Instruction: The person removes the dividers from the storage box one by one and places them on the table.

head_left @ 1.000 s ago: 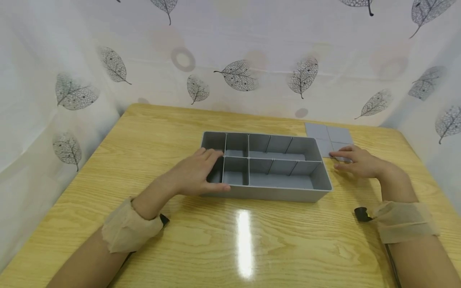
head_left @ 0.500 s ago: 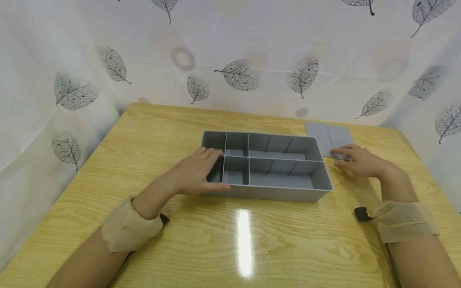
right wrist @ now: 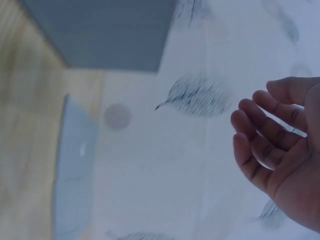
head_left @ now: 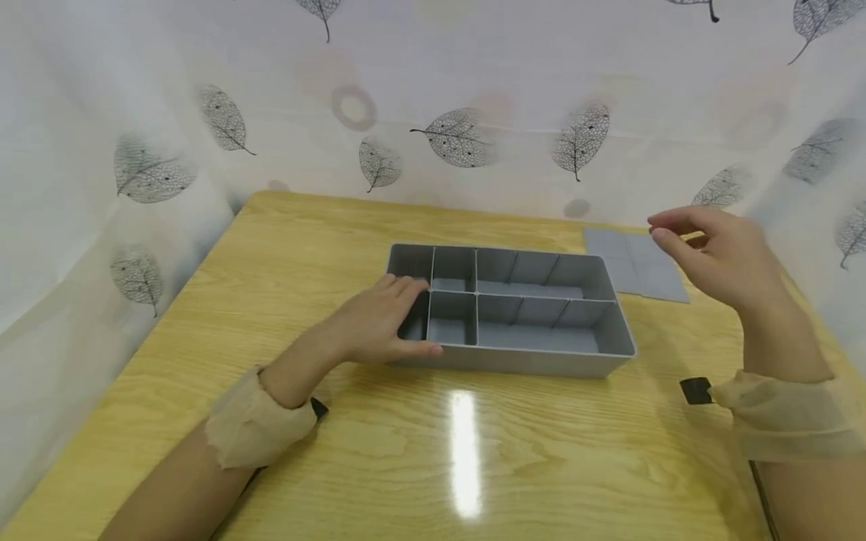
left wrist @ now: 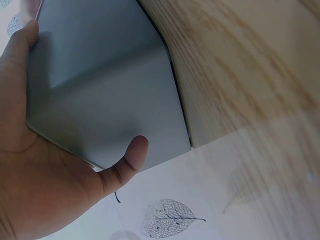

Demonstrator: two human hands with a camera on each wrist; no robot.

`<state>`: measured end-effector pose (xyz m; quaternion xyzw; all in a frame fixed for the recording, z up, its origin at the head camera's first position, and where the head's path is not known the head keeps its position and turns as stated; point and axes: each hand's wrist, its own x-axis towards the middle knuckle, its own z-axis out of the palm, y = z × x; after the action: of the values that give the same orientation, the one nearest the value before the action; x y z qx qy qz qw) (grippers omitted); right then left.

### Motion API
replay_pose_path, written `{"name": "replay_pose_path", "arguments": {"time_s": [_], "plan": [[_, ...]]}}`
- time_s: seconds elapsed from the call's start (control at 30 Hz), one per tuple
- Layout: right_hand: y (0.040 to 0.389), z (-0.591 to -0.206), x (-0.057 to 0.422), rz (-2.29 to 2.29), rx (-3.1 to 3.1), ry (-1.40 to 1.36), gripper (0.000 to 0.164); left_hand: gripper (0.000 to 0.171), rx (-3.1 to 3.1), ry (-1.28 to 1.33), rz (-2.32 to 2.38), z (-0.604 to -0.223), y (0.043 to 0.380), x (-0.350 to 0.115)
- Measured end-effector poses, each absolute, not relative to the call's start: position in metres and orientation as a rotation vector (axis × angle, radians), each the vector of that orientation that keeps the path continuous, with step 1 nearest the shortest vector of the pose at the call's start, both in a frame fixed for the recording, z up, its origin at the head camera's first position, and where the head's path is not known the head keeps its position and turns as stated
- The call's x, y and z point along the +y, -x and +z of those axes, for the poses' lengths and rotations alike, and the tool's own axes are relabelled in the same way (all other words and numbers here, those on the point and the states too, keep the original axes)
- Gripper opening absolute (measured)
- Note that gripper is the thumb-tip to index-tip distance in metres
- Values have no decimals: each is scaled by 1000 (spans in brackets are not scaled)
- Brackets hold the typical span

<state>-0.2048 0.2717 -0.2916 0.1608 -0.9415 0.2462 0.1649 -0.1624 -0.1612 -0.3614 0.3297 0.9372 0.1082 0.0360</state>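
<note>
In the head view, a long grey divided organizer box (head_left: pixel 517 361) stands on the table. My left hand (head_left: pixel 375 323) grips its left end, thumb along the front wall and fingers over the compartments. The left wrist view shows the left thumb (left wrist: pixel 135 152) against the smooth outer wall of the box (left wrist: pixel 107 110). My right hand (head_left: pixel 724 259) is raised over the right side of the table, fingers loosely bent, thumb near the index finger. Nothing shows inside that hand (right wrist: pixel 280 135) in the right wrist view. Behind and left of it lie flat thin grey panels (head_left: pixel 625 263).
The table (head_left: pixel 325 451) has a wood-grain top with a bright light reflection at the front. A leaf-printed white curtain (head_left: pixel 304 113) stands along the back and both sides. Each wrist carries a beige wrap (head_left: pixel 260 421) with a small black camera part (head_left: pixel 695 391).
My right hand has lifted off the grey panels and moved up and to the right, uncovering them. The left hand keeps its place on the box. The head view has shifted slightly.
</note>
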Motion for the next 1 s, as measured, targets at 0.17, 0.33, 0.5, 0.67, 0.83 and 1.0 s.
{"name": "replay_pose_path", "arguments": {"time_s": [0.17, 0.33, 0.5, 0.67, 0.83, 1.0], "plan": [[207, -259, 229, 568, -2521, -693, 14, 103, 2875, -997, 322, -360, 162, -165], [211, -232, 182, 428, -2534, -980, 13, 104, 2879, -992, 303, -360, 162, -168], [218, -228, 142, 292, -2537, -1296, 12, 104, 2883, -987, 294, -359, 161, -168], [227, -240, 112, 206, -2483, -1554, 10, 104, 2889, -989, 319, -360, 161, -166], [236, -256, 90, 34, -2624, -1626, 18, 103, 2890, -976, 343, -361, 161, -163], [246, -279, 77, -247, -2790, -1656, 35, 103, 2890, -993, 334, -362, 161, -161]]}}
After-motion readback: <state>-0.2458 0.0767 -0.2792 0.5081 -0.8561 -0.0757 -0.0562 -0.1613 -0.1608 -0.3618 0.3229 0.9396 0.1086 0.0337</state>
